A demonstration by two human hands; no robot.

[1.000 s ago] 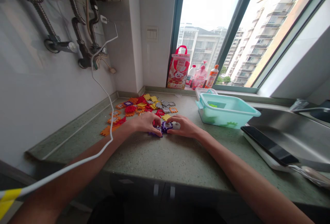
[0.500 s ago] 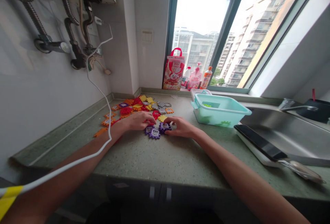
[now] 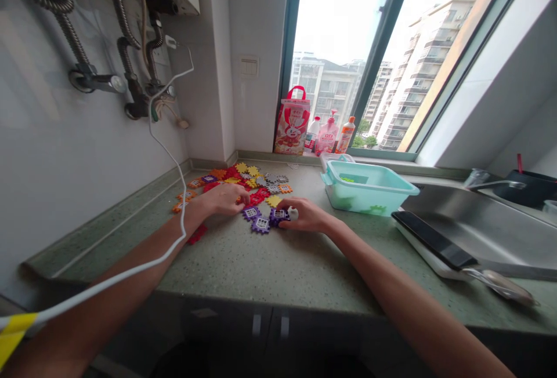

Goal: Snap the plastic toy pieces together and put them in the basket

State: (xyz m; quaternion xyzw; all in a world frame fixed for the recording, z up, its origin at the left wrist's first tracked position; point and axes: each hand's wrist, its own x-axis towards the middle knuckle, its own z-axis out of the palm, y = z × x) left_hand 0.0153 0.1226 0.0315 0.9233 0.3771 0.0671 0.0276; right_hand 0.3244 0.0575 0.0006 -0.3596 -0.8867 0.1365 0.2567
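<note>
A heap of toothed plastic tiles [image 3: 243, 181] in red, orange, yellow, grey and purple lies on the green countertop [image 3: 278, 262]. My left hand [image 3: 226, 199] rests palm down at the heap's near edge, fingers curled over red and orange tiles. Two purple tiles [image 3: 256, 219] lie loose between my hands. My right hand [image 3: 305, 217] pinches another purple tile [image 3: 278, 215] that lies on the counter, with a small white piece [image 3: 293, 213] at the fingertips.
A mint plastic tub [image 3: 369, 186] stands to the right. Beyond it lie a dark flat device [image 3: 435, 242], a steel sink [image 3: 491, 227] and a tap [image 3: 491, 183]. A red bag [image 3: 290, 124] and bottles [image 3: 331, 134] sit on the window sill. A white cable [image 3: 174, 181] hangs over my left arm.
The purple tiles, held together under both hands a second ago, now lie apart. My left hand has moved left and back onto the heap. My right hand stays on one purple tile.
</note>
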